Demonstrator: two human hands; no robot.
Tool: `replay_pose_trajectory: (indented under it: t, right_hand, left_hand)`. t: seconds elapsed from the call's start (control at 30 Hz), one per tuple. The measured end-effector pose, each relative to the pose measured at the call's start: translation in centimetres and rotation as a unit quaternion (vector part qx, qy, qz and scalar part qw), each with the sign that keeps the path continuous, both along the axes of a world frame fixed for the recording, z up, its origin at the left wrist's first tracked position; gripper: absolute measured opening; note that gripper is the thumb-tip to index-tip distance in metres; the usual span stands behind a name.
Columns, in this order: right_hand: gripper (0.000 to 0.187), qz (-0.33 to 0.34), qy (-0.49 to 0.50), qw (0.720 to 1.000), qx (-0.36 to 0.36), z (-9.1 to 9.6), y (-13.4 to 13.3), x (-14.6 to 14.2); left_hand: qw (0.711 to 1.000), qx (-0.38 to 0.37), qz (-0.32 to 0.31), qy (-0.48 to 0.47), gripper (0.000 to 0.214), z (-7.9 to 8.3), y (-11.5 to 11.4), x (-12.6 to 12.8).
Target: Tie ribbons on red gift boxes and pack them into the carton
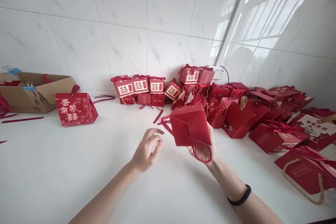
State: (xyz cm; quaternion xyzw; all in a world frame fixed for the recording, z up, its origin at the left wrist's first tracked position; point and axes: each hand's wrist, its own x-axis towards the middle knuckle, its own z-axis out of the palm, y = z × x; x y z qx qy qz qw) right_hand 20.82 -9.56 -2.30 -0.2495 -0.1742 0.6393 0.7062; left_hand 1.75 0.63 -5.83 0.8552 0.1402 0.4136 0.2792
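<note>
My right hand grips a red paper gift box from below, tilted with its base toward me; a red cord loop hangs under it across my palm. A black band circles that wrist. My left hand hovers just left of the box above the white table, fingers loosely curled and apart, holding nothing. A short red ribbon lies on the table beyond my left hand.
A large red bag with gold characters stands at the left beside a brown cardboard box. Several small red boxes line the tiled wall. A heap of red boxes and bags fills the right side.
</note>
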Motion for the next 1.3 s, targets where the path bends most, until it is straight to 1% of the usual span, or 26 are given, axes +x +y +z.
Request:
replay_pose_trajectory:
  t: [0.07,0.13,0.17,0.23,0.27,0.33,0.4,0.43,0.47,0.5,0.57,0.6,0.63,0.67,0.7,0.73,0.8,0.87,0.93,1.03,1.1,1.17,1.3]
  right_hand:
    - [0.031,0.044,0.023,0.999,-0.008,-0.8,0.0,-0.6]
    - [0.03,0.054,0.009,0.998,-0.002,-1.6,0.0,-1.0]
    - [0.031,0.054,-0.018,0.998,0.004,-1.9,-0.1,-1.2]
    - [0.039,0.065,-0.109,0.992,0.026,-2.2,-0.4,-1.4]
    - [0.045,0.074,-0.171,0.982,0.045,-2.2,-0.6,-1.5]
    - [0.058,0.077,-0.301,0.946,0.096,-2.0,-1.0,-1.7]
    - [0.071,0.047,-0.418,0.896,0.142,-1.7,-1.3,-1.8]
    - [0.075,0.015,-0.473,0.866,0.159,-1.6,-1.3,-1.8]
    - [0.076,-0.022,-0.528,0.831,0.173,-1.6,-1.3,-1.8]
    - [0.077,-0.062,-0.583,0.789,0.183,-1.7,-1.2,-1.8]
    - [0.076,-0.137,-0.681,0.691,0.201,-1.9,-1.0,-1.6]
    - [0.077,-0.167,-0.717,0.644,0.208,-2.1,-0.8,-1.5]
    - [0.078,-0.19,-0.743,0.604,0.215,-2.2,-0.7,-1.5]
    - [0.079,-0.208,-0.76,0.574,0.222,-2.3,-0.6,-1.4]
    - [0.08,-0.224,-0.77,0.554,0.226,-2.4,-0.5,-1.4]
    - [0.081,-0.238,-0.775,0.54,0.228,-2.4,-0.4,-1.4]
    - [0.082,-0.255,-0.779,0.527,0.225,-2.4,-0.3,-1.4]
    - [0.081,-0.264,-0.782,0.521,0.218,-2.3,-0.3,-1.4]
    - [0.081,-0.269,-0.784,0.517,0.215,-2.3,-0.2,-1.4]
    - [0.082,-0.276,-0.785,0.513,0.212,-2.4,-0.2,-1.3]
    - [0.081,-0.278,-0.784,0.515,0.209,-2.5,-0.2,-1.3]
    - [0.081,-0.282,-0.783,0.516,0.203,-2.6,-0.2,-1.3]
    - [0.081,-0.295,-0.788,0.505,0.19,-2.6,-0.2,-1.5]
  left_hand:
    - [0.999,-0.032,-0.002,-0.028,0.024,0.1,0.0,0.0]
    - [0.994,-0.09,-0.01,-0.064,0.027,0.4,0.0,0.1]
    - [0.988,-0.128,-0.014,-0.083,0.028,0.7,0.0,0.1]
    - [0.969,-0.218,-0.035,-0.111,0.028,1.4,0.2,0.0]
    - [0.956,-0.263,-0.056,-0.115,0.027,1.8,0.4,-0.1]
    - [0.932,-0.325,-0.108,-0.121,0.024,2.5,1.0,-0.6]
    - [0.922,-0.334,-0.14,-0.14,0.023,3.2,1.5,-1.1]
    - [0.924,-0.322,-0.138,-0.155,0.022,3.5,1.7,-1.3]
    - [0.929,-0.305,-0.127,-0.169,0.02,3.7,1.9,-1.5]
    - [0.935,-0.286,-0.11,-0.176,0.017,3.9,1.9,-1.6]
    - [0.951,-0.248,-0.067,-0.173,0.011,4.2,1.6,-1.6]
    - [0.957,-0.232,-0.045,-0.168,0.008,4.3,1.4,-1.6]
    - [0.962,-0.218,-0.024,-0.161,0.007,4.4,1.2,-1.4]
    - [0.967,-0.204,-0.006,-0.152,0.007,4.3,0.9,-1.3]
    - [0.972,-0.189,0.011,-0.14,0.008,4.3,0.7,-1.2]
    - [0.977,-0.172,0.026,-0.126,0.01,4.2,0.5,-1.2]
    - [0.986,-0.129,0.035,-0.098,0.016,3.8,0.2,-1.1]
    - [0.992,-0.092,0.024,-0.088,0.024,3.4,0.0,-1.1]
    - [0.993,-0.079,0.031,-0.08,0.029,3.0,-0.3,-0.9]
    - [0.991,-0.073,0.096,-0.057,0.022,2.6,-0.7,-0.4]
    - [0.987,-0.061,0.133,-0.064,0.016,2.4,-1.0,-0.1]
    - [0.983,-0.068,0.15,-0.076,0.015,2.4,-1.2,0.1]
    - [0.981,-0.106,0.15,-0.064,0.019,2.1,-1.5,0.2]
